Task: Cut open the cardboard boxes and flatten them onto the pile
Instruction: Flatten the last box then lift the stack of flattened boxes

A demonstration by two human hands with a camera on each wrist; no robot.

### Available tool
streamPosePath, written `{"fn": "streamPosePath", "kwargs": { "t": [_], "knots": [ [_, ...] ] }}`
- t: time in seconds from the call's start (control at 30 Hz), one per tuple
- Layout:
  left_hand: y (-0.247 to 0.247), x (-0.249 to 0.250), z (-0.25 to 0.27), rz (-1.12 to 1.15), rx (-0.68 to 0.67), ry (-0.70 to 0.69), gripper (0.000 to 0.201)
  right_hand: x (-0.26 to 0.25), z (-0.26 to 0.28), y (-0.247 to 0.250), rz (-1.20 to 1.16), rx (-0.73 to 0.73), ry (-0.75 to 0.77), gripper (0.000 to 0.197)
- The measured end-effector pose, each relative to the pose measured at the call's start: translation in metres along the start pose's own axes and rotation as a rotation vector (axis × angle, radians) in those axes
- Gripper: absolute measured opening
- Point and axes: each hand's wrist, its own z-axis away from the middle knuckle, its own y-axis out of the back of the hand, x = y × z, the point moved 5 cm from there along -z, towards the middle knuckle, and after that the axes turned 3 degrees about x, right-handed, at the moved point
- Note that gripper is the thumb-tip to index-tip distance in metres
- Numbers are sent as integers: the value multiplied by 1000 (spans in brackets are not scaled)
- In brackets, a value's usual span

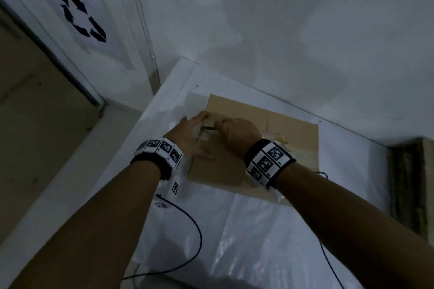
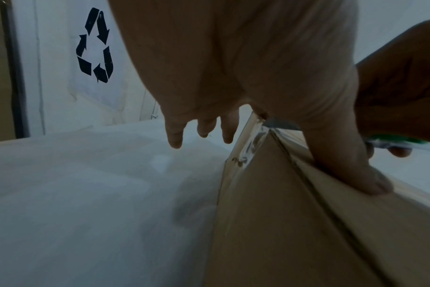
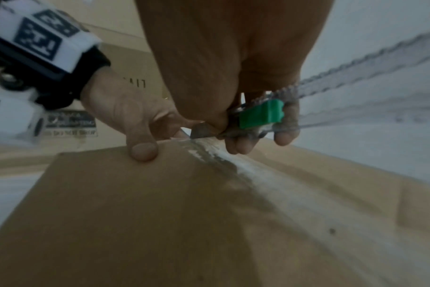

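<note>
My right hand [image 3: 236, 81] is closed around a box cutter [image 3: 255, 116] with a green slider, its blade at the taped seam [image 3: 224, 161] of the cardboard box [image 1: 211, 166]. My left hand [image 1: 187, 134] steadies that box — thumb pressed on its top, fingers draped over the far edge. The box sits near the far left corner of a table [image 1: 234, 230] covered in white plastic sheeting, with flattened cardboard [image 1: 293, 129] lying behind it toward the far edge. The table is pushed against a white wall [image 1: 281, 19]; a recycling sign [image 1: 79, 13] hangs to the left — beside a brown door [image 1: 28, 112].
</note>
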Motion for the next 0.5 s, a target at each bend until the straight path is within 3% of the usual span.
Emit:
{"fn": "streamPosePath", "kwargs": {
  "t": [0.13,0.3,0.5],
  "knots": [
    [3,-2,-4,-92,-9,-29,126,2,9,2,92,-2,48,24],
    [3,4,-2,-160,11,-47,127,34,38,-2,116,-83,-48,26],
    [1,11,4,-155,39,12,129,17,31,4,-61,-1,-57,26]
  ]
}}
